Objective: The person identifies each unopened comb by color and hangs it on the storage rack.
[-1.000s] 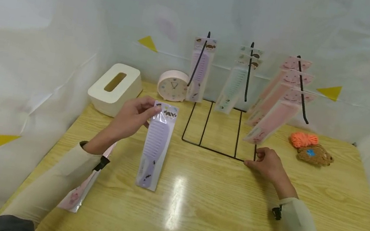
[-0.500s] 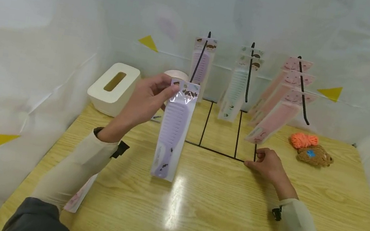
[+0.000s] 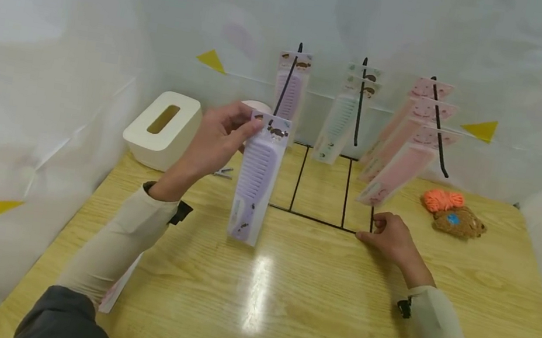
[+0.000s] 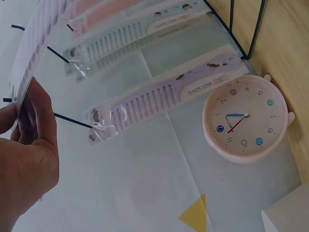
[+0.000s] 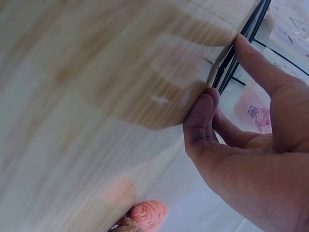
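My left hand [image 3: 219, 140] pinches the top of a packaged purple comb [image 3: 254, 178] between thumb and fingers. The package hangs upright at the front of the left hook [image 3: 286, 86] of a black wire display rack [image 3: 316, 219]. In the left wrist view, the hook's tip [image 4: 7, 100] shows past the package's far side; whether it runs through the hole is hard to tell. Another purple comb [image 4: 159, 99] hangs further back on that hook. My right hand [image 3: 392, 242] pinches the rack's front right base corner, with the black wire [image 5: 224, 67] between thumb and fingers.
Green comb packages [image 3: 339, 121] hang on the middle hook, pink ones [image 3: 401, 166] on the right. A tissue box [image 3: 162, 128], a clock [image 4: 246, 118], orange yarn [image 3: 442, 201] and a brown knitted item [image 3: 459, 222] stand around. A pink package [image 3: 115, 292] lies under my left forearm.
My left hand has moved right and up with the purple comb, bringing it to the left hook and in front of the clock. My right hand stays on the rack corner.
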{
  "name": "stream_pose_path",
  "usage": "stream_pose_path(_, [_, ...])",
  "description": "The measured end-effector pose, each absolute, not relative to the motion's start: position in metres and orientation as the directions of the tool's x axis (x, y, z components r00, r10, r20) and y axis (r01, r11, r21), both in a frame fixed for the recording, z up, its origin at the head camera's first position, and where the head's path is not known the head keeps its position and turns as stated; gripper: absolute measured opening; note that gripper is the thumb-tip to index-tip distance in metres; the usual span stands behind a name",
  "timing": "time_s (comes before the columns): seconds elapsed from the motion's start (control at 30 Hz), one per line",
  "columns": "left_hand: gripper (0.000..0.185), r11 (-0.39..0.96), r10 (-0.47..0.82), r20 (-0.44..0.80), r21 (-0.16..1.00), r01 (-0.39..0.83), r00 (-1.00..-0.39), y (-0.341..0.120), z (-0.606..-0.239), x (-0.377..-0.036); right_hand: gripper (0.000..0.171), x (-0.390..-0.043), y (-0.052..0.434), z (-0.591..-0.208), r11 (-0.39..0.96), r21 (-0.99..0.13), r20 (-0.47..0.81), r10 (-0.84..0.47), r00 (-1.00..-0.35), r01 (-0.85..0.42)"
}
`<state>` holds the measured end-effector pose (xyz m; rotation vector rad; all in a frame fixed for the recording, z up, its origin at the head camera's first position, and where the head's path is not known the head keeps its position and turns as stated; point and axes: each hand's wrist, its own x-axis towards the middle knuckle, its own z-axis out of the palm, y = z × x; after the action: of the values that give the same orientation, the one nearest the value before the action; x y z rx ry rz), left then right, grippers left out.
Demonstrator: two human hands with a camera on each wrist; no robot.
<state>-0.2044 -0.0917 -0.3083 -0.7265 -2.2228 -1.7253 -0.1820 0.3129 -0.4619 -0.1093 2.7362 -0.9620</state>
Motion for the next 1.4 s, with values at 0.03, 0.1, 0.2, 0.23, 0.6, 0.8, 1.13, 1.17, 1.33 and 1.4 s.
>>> stream_pose_path(0.03, [0.016, 0.194, 0.23, 0.463, 0.84, 0.506, -0.856, -0.092, -0.31, -0.206, 0.073, -0.182, 0.313, -0.462, 0.779, -0.627, -0.2, -0.151, -0.968, 0.008])
stream_pose_path(0.1, [0.019, 0.219, 0.206, 0.436, 0.852, 0.475, -0.876, -0.092, -0.315, -0.209, 0.073, -0.183, 0.312, -0.462, 0.777, -0.629, -0.204, -0.154, -0.967, 0.008])
stream_pose_path(0.2, [0.024, 0.242, 0.17, 0.402, 0.868, 0.434, -0.9, -0.091, -0.319, -0.219, 0.073, -0.183, 0.309, -0.462, 0.78, -0.626, -0.211, -0.154, -0.965, 0.012])
stream_pose_path(0.23, [0.025, 0.244, 0.159, 0.4, 0.87, 0.429, -0.903, -0.09, -0.32, -0.224, 0.073, -0.184, 0.308, -0.462, 0.781, -0.624, -0.215, -0.149, -0.965, 0.019])
stream_pose_path(0.6, [0.024, 0.261, 0.038, 0.494, 0.834, 0.486, -0.869, -0.075, -0.319, -0.289, 0.072, -0.185, 0.302, -0.46, 0.777, -0.628, -0.246, -0.132, -0.96, 0.054])
stream_pose_path(0.8, [0.025, 0.237, 0.039, 0.509, 0.831, 0.503, -0.86, -0.073, -0.317, -0.309, 0.073, -0.186, 0.299, -0.46, 0.77, -0.634, -0.254, -0.131, -0.958, 0.063])
stream_pose_path(1.13, [0.029, 0.254, 0.102, 0.456, 0.847, 0.467, -0.884, -0.083, -0.326, -0.313, 0.073, -0.186, 0.302, -0.46, 0.784, -0.619, -0.248, -0.133, -0.96, 0.051])
stream_pose_path(1.17, [0.032, 0.284, 0.116, 0.444, 0.842, 0.458, -0.888, -0.085, -0.327, -0.312, 0.074, -0.186, 0.302, -0.46, 0.785, -0.617, -0.25, -0.132, -0.959, 0.053])
stream_pose_path(1.33, [0.038, 0.392, 0.161, 0.388, 0.819, 0.419, -0.908, -0.109, -0.342, -0.3, 0.075, -0.185, 0.307, -0.46, 0.792, -0.607, -0.252, -0.119, -0.96, 0.061])
stream_pose_path(1.4, [0.038, 0.429, 0.181, 0.357, 0.81, 0.4, -0.917, -0.125, -0.35, -0.29, 0.075, -0.184, 0.309, -0.459, 0.794, -0.605, -0.245, -0.115, -0.963, 0.059])
